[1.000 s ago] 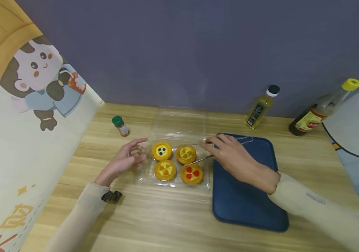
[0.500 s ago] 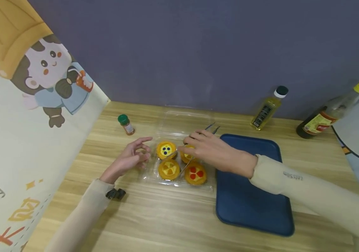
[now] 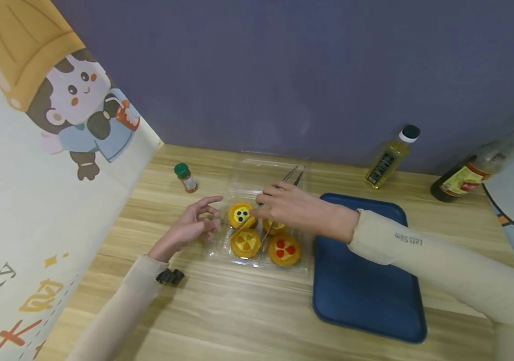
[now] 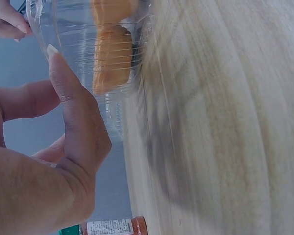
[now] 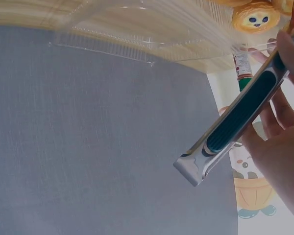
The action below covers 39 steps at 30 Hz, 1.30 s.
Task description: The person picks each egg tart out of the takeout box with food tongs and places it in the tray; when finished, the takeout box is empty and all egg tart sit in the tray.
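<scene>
**Metal tongs are straddling a tart in a clear plastic box**

Near the middle of the head view, a thin, glossy clear plastic container [image 3: 212, 259] is lying on the pale, streaky wood-grain table [image 3: 239, 316], its ribbed lid [image 3: 257, 175] folding back toward the dark wall [image 3: 257, 75]. Four round golden tarts are sitting inside in two rows: a blue-dotted tart [image 3: 241, 214] at upper left, a partly hidden tart [image 3: 277, 228] at upper right, a wedge-topped tart [image 3: 245, 243] at lower left and a red-topped tart [image 3: 284, 249] at lower right. A smooth, round-cornered blue tray [image 3: 365, 291] is lying just right of the container.

The right hand [image 3: 302, 210] is reaching in from the right edge, palm down, its fingers curling around slender tongs [image 5: 245, 110] of shiny metal with ridged teal grips. The tong tips are pointing toward the lower frame, spreading to either side of the wedge-topped tart; whether they are touching it cannot be told.

The left hand [image 3: 189, 225] is hovering beside the container's left edge, fingers loosely bending and well parted from the thumb, grasping nothing. A green-capped jar [image 3: 186, 178] is standing above it.
</scene>
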Tool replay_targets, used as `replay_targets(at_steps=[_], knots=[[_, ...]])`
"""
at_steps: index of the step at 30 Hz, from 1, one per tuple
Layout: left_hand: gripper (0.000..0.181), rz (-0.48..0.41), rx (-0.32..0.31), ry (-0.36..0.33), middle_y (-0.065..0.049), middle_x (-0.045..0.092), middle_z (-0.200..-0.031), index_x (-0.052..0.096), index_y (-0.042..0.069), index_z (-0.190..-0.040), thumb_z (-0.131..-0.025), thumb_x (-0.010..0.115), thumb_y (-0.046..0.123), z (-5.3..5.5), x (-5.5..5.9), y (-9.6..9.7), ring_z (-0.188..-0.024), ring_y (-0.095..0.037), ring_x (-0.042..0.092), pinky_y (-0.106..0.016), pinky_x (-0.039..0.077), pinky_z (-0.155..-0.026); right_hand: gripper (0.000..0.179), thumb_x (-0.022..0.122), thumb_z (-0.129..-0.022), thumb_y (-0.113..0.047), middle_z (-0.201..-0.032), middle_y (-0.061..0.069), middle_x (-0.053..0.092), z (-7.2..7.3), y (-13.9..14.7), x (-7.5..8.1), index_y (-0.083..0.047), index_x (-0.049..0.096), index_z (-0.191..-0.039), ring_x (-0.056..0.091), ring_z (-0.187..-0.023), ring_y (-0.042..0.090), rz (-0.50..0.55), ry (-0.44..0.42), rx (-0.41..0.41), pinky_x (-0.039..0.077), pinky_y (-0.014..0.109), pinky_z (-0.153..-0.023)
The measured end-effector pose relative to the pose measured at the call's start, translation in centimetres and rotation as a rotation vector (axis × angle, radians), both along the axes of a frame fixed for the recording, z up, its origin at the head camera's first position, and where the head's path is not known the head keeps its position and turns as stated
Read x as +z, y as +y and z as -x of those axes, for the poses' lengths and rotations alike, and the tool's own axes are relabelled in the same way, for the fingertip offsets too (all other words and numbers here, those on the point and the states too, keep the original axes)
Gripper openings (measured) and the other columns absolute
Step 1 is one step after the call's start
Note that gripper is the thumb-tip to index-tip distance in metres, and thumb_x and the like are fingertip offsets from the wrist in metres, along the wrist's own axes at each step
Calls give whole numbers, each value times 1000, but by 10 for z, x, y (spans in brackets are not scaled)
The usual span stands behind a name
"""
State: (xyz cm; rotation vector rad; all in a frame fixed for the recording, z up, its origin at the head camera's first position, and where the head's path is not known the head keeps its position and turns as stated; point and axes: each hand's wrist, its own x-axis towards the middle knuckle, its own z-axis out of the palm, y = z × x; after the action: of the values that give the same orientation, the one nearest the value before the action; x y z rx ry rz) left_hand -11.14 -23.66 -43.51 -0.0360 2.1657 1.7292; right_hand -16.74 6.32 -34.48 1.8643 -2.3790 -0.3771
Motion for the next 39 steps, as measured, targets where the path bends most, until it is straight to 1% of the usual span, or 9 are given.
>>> replay_targets(at_steps=[3, 10, 14, 19, 22, 25, 31, 36, 39], knots=[[79, 7, 1, -3, -28, 50, -131, 33, 13, -163, -91, 56, -10, 0, -1, 1, -84, -22, 63, -29, 64, -65, 56, 70, -97, -4, -136, 5, 63, 1, -1, 1, -26, 59, -147, 57, -127, 26, -20, -17, -9, 47, 48, -118], [78, 4, 11, -2, -27, 51, -130, 33, 13, -163, -92, 55, -10, 0, -2, 0, -83, -19, 64, -28, 64, -65, 56, 70, -97, -5, -138, 3, 62, 2, -7, -2, -26, 58, -148, 56, -129, 24, -34, 24, 17, 46, 48, -119], [78, 5, 8, 2, -27, 51, -130, 33, 12, -163, -92, 56, -10, 0, -1, 1, -82, -18, 64, -29, 64, -65, 58, 71, -97, -5, -142, 4, 61, 3, -11, -5, -26, 57, -149, 55, -132, 25, -40, 22, 24, 45, 48, -121], [79, 9, 7, 6, -26, 52, -129, 33, 12, -163, -91, 56, -10, -1, -1, 1, -81, -17, 64, -30, 64, -65, 63, 73, -95, -4, -152, 6, 56, 3, -16, -7, -25, 54, -151, 52, -142, 27, -76, -6, 18, 38, 50, -127], [78, 5, 7, 3, -24, 53, -127, 32, 12, -163, -92, 56, -9, -1, 0, 1, -81, -17, 64, -30, 64, -65, 66, 76, -93, -4, -155, 7, 54, 4, -19, -9, -26, 54, -151, 51, -144, 27, -86, -6, 31, 35, 51, -129], [78, -1, 8, 0, -22, 53, -126, 32, 12, -163, -92, 56, -9, -1, 0, 0, -82, -17, 64, -30, 64, -65, 66, 78, -91, -5, -153, 6, 56, 5, -20, -11, -26, 55, -149, 53, -142, 26, -78, 9, 48, 36, 50, -128], [78, -4, 7, 2, -23, 53, -126, 32, 12, -163, -92, 56, -9, -2, 0, 0, -82, -16, 64, -30, 64, -65, 63, 76, -94, -9, -154, 6, 56, 4, -20, -12, -26, 55, -151, 54, -142, 24, -97, 69, 69, 39, 49, -126], [77, -2, 5, 3, -25, 52, -127, 32, 11, -163, -92, 57, -8, -2, 0, 1, -82, -16, 63, -31, 64, -65, 61, 75, -95, -13, -154, 4, 56, 1, -18, -13, -27, 54, -151, 55, -141, 23, -116, 155, 91, 42, 48, -124], [77, 0, 5, 6, -25, 52, -128, 32, 11, -163, -93, 57, -8, -2, -1, 1, -82, -16, 63, -31, 64, -65, 58, 75, -96, -14, -151, 3, 58, 0, -17, -12, -28, 56, -149, 56, -139, 22, -98, 197, 106, 44, 48, -122]])
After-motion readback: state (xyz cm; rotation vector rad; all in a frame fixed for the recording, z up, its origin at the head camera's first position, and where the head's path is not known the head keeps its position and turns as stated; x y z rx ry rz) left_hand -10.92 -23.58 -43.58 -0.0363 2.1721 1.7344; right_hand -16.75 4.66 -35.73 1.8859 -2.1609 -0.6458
